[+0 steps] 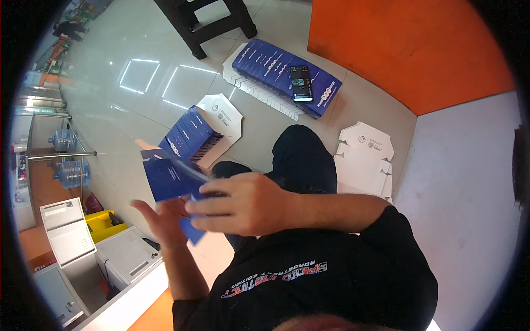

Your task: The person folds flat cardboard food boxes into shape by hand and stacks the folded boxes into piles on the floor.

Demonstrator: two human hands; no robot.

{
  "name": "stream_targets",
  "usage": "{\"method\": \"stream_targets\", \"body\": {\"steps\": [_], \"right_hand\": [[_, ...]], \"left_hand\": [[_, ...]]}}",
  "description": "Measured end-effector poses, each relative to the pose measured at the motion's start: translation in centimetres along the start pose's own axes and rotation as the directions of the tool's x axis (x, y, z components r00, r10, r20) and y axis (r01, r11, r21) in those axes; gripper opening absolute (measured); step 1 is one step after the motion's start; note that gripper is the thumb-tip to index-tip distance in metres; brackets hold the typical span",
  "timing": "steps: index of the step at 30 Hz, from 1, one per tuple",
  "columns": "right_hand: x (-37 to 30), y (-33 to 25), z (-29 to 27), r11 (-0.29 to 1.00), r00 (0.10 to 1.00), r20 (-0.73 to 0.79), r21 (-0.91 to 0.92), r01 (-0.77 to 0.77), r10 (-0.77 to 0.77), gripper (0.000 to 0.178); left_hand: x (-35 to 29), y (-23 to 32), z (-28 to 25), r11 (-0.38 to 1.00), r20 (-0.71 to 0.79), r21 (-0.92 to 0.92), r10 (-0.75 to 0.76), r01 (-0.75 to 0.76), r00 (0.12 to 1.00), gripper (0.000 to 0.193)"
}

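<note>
A blue cardboard carton [165,175], partly folded and with flaps standing out, is in front of me, left of my lap; motion blurs its edges. My right hand [243,204] is closed on its right side, the fingers bent over the cardboard. Below the carton, my left hand [168,220] has its thumb stretched away to the left. Its other fingers lie against or behind the carton and are partly hidden. Just beyond, a shorter row of blue folded cartons [190,132] rests on the floor beside a flat white carton blank [221,115].
A long row of blue cartons [265,63] carries a phone [301,83]. White carton blanks [364,157] lie right of my knee. A dark stool [215,25] stands far ahead, an orange panel [364,49] far right. At left are water bottles [72,174] and a white cabinet [130,256].
</note>
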State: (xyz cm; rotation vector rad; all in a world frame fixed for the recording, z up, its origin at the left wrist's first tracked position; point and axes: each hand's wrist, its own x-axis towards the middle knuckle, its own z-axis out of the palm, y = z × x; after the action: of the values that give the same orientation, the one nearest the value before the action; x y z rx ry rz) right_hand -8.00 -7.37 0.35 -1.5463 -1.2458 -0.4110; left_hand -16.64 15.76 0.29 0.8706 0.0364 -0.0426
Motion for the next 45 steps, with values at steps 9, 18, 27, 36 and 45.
{"method": "stream_targets", "body": {"steps": [9, 18, 27, 36, 45], "right_hand": [[-1.0, 0.8, -1.7, 0.997, 0.997, -0.065, -0.062, 0.04, -0.044, 0.022], [0.5, 1.8, -3.0, 0.985, 0.995, 0.037, -0.153, -0.082, 0.089, 0.042], [0.9, 2.2, -3.6, 0.97, 0.979, 0.183, -0.239, -0.048, 0.094, 0.037], [-1.2, 2.7, 0.6, 0.964, 0.978, 0.042, -0.184, -0.192, 0.203, 0.04], [-2.2, 1.2, 2.2, 0.956, 0.956, 0.076, -0.097, -0.276, 0.284, 0.04]], "left_hand": [[2.6, 0.0, 2.3, 0.954, -0.444, 0.153, -0.166, 0.257, 0.881, 0.038], [3.2, -4.9, 2.1, 0.993, -0.264, -0.036, 0.096, -0.109, 0.96, 0.039], [2.6, -5.0, 2.5, 0.961, -0.191, 0.133, 0.264, -0.242, 0.945, 0.035], [1.0, -8.9, 1.7, 0.945, -0.147, 0.257, 0.247, -0.205, 0.958, 0.048], [1.1, -6.6, 1.6, 0.949, -0.512, 0.315, 0.144, 0.029, 0.847, 0.037]]}}
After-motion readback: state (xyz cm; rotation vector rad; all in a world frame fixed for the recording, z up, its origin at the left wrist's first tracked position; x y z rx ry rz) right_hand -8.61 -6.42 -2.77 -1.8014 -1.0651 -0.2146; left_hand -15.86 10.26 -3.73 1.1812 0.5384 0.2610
